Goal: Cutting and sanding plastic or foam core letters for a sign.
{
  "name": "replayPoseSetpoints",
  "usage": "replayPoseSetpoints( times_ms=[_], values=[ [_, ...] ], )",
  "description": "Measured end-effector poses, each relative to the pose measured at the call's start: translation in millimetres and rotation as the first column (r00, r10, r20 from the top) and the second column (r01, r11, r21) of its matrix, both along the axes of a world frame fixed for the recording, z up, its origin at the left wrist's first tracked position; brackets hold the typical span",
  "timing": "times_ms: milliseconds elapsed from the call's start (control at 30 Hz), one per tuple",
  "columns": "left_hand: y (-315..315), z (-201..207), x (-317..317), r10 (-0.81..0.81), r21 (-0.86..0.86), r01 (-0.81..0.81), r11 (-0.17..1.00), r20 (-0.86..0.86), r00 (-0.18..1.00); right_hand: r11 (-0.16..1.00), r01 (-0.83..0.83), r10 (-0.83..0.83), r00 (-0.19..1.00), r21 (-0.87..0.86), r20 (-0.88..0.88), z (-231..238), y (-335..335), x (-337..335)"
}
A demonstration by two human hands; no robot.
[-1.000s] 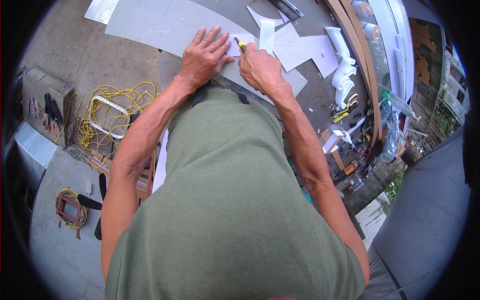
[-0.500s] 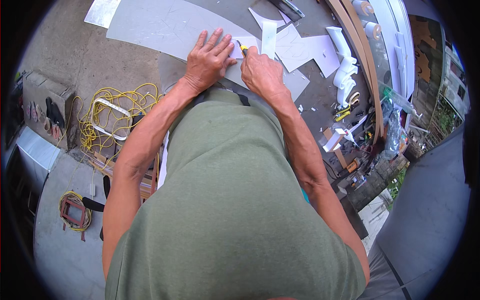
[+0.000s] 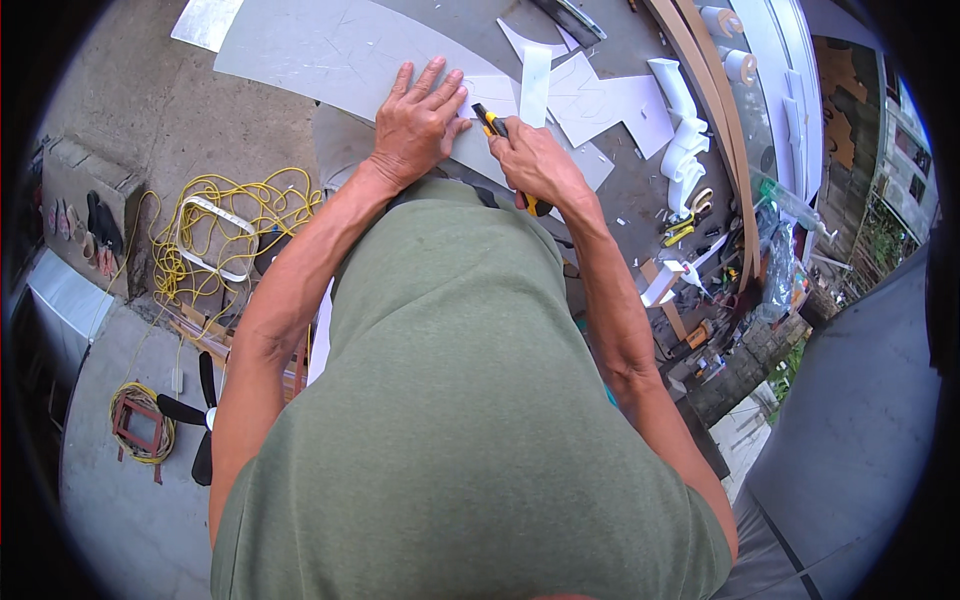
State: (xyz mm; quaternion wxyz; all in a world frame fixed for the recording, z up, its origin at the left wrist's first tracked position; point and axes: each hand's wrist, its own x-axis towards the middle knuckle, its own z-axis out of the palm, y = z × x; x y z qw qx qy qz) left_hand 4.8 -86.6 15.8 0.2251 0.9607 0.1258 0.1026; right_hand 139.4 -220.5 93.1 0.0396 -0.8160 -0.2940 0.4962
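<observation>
My left hand (image 3: 415,125) lies flat with spread fingers on a white piece of sheet (image 3: 488,92) and the large grey cutting sheet (image 3: 310,55) under it. In my right hand (image 3: 538,163) is a yellow and black utility knife (image 3: 492,122), its head pointing up and left, just right of my left fingertips. The fingers wrap round its handle, whose end shows below the fist. Whether the blade touches the sheet I cannot tell. Beyond my right hand stands a white strip (image 3: 535,85), beside an angular white cut sheet (image 3: 590,105).
White curved cut-out shapes (image 3: 685,160) lie on the table at right, near scissors (image 3: 703,200) and yellow-handled pliers (image 3: 678,232). Long brown strips (image 3: 735,130) curve along the right side. Yellow cord (image 3: 190,240) lies tangled at left. A black-bladed fan (image 3: 200,415) stands lower left.
My right hand has drawn back toward me and slightly right, tilting the knife so more of it shows. My left hand stays pressed in place.
</observation>
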Motion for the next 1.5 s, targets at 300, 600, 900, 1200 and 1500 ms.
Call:
replayPoseSetpoints(
  times_ms=[300, 600, 900, 1200, 1500],
  values=[
    [11, 10, 11, -0.059, -0.07, 0.06, 0.996, 0.022, 0.998, 0.804, 0.087, -0.292, 0.92, 0.588, 0.263, -29, -12, 9],
    [-2, 36, -1, 0.207, -0.282, -0.258, 0.924, -0.198, 0.958, 0.716, 0.189, -0.407, 0.895, 0.672, 0.181, -53, -20, 2],
    [-21, 27, 2, 0.187, -0.208, -0.177, 0.962, 0.031, 0.982, 0.696, 0.238, -0.426, 0.896, 0.678, 0.123, -47, -17, -26],
    [-10, 19, -19, 0.144, -0.125, -0.138, 0.983, 0.038, 0.989, 0.702, 0.504, -0.42, 0.864, 0.504, -0.278, -19, -23, -29],
    [1, 8, -29, 0.197, -0.214, -0.159, 0.964, 0.167, 0.966, 0.953, -0.099, 0.008, 0.954, 0.287, 0.3, -25, -32, -25]
  ],
)
